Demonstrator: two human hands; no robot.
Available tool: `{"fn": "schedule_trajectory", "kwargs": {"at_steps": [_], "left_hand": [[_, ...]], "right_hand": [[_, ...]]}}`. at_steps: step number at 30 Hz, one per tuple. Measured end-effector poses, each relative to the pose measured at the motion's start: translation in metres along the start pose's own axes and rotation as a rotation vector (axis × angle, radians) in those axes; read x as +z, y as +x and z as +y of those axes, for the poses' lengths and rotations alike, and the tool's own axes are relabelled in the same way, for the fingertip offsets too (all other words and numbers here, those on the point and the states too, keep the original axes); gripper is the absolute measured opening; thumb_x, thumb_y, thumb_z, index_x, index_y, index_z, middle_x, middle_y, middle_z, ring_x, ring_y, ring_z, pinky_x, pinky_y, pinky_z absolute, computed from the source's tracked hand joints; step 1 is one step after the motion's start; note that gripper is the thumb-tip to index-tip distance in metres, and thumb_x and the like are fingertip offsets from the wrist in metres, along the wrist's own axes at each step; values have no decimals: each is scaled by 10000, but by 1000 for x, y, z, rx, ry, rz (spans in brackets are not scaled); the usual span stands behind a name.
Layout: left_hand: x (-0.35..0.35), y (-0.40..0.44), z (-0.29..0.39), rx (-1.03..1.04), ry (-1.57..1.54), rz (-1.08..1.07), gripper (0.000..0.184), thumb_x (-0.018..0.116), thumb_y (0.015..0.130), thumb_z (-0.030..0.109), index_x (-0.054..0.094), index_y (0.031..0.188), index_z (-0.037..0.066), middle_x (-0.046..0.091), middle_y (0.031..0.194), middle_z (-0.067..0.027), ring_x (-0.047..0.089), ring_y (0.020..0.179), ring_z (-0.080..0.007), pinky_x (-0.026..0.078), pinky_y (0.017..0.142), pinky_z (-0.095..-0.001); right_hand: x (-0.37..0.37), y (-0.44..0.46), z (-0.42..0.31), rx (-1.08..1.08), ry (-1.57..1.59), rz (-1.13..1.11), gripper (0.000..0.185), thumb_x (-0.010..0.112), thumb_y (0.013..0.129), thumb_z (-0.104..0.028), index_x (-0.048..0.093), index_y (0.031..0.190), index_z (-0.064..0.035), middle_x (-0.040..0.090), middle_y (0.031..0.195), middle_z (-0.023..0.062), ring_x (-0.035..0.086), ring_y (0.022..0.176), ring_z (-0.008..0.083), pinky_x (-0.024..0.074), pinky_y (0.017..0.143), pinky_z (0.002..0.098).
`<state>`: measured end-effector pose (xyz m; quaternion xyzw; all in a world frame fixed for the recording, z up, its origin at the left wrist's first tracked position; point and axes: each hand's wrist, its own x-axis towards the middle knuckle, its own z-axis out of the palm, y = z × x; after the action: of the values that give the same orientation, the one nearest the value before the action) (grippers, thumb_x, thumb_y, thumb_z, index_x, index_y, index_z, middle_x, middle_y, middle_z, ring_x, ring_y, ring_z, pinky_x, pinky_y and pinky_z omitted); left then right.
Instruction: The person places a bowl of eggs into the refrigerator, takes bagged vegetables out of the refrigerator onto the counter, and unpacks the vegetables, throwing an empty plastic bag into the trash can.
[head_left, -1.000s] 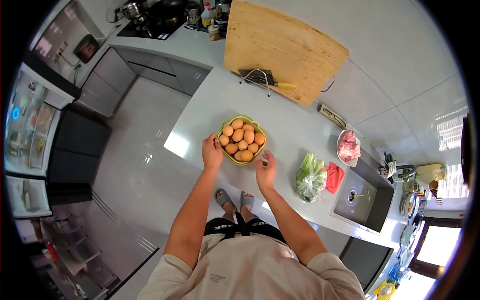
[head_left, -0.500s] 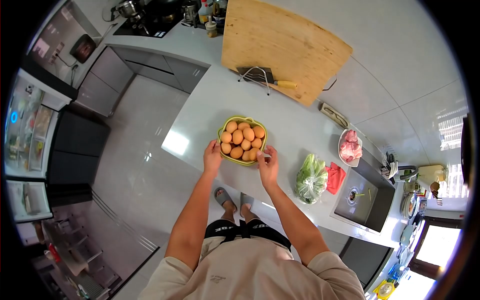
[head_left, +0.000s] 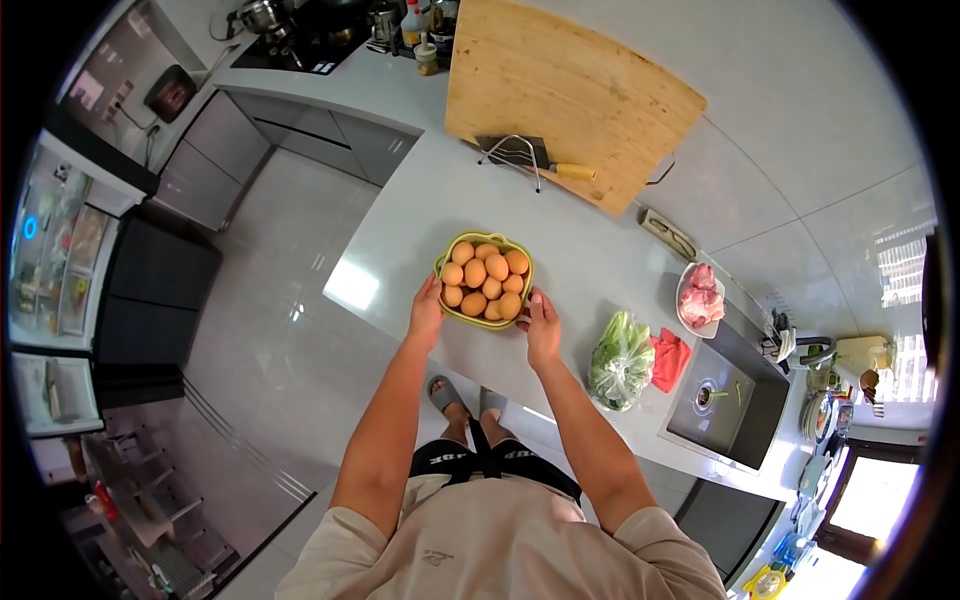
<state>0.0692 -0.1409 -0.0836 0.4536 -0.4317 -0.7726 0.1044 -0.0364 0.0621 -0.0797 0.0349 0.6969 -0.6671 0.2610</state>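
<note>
A yellow-green basket [head_left: 484, 237] full of brown eggs [head_left: 475, 272] sits on the light grey countertop [head_left: 400, 225] in front of me. My left hand [head_left: 426, 314] grips its lower left side, thumb up along the rim. At the lower right corner, my right hand [head_left: 542, 326] holds the basket's outer side, with the thumb up and the fingers curled under the edge. The fingertips are partly hidden by the basket.
To the right lie bagged green vegetables [head_left: 622, 362], a red cloth [head_left: 669, 360] and a bowl of raw meat [head_left: 701, 300] beside the sink [head_left: 715, 400]. A cutting board [head_left: 570, 90] and a rack with a cleaver [head_left: 515, 152] stand at the back. The fridge [head_left: 60, 250] is open at left.
My right hand has moved from over the rim, by the eggs, to the basket's outer side. An egg near that corner has shifted slightly. My left hand stays on the left side.
</note>
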Motion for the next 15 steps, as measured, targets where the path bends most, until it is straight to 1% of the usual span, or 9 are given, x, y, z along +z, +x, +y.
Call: {"fn": "schedule_trajectory", "kwargs": {"at_steps": [2, 6, 8, 11, 15], "left_hand": [[1, -7, 5, -25, -25, -26, 548, 486, 1093, 376, 387, 1592, 172, 538, 1480, -55, 553, 1273, -219, 460, 1015, -448], [-5, -11, -1, -77, -94, -46, 571, 477, 1101, 389, 346, 1610, 164, 503, 1519, -62, 516, 1327, -232, 451, 1051, -471], [-13, -18, -4, -47, -133, -51, 571, 480, 1102, 378, 345, 1607, 149, 507, 1513, -61, 520, 1321, -231, 464, 1033, -473], [-25, -41, 13, -1, -168, 0, 560, 478, 1104, 367, 357, 1597, 132, 513, 1504, -59, 525, 1310, -225, 491, 991, -472], [-69, -63, 44, 114, -226, 44, 542, 476, 1104, 360, 377, 1586, 133, 532, 1479, -57, 529, 1304, -214, 530, 919, -459]], "right_hand": [[1, 9, -3, 125, 102, -80, 438, 521, 1096, -333, 560, 1463, -97, 663, 1229, 51, 620, 1031, 149, 561, 807, 348], [3, 16, -10, 139, 56, -147, 420, 505, 1106, -313, 556, 1475, -119, 659, 1260, 30, 617, 1076, 159, 566, 860, 391], [8, 18, -12, 151, 48, -174, 415, 497, 1109, -303, 553, 1479, -124, 650, 1286, 34, 611, 1109, 163, 568, 891, 401], [28, 5, -46, 168, 88, -277, 419, 488, 1112, -293, 537, 1494, -129, 614, 1361, 52, 590, 1203, 183, 563, 941, 436], [83, -9, -75, 197, 48, -415, 445, 460, 1118, -297, 486, 1533, -139, 569, 1434, 67, 555, 1301, 213, 554, 979, 454]]}}
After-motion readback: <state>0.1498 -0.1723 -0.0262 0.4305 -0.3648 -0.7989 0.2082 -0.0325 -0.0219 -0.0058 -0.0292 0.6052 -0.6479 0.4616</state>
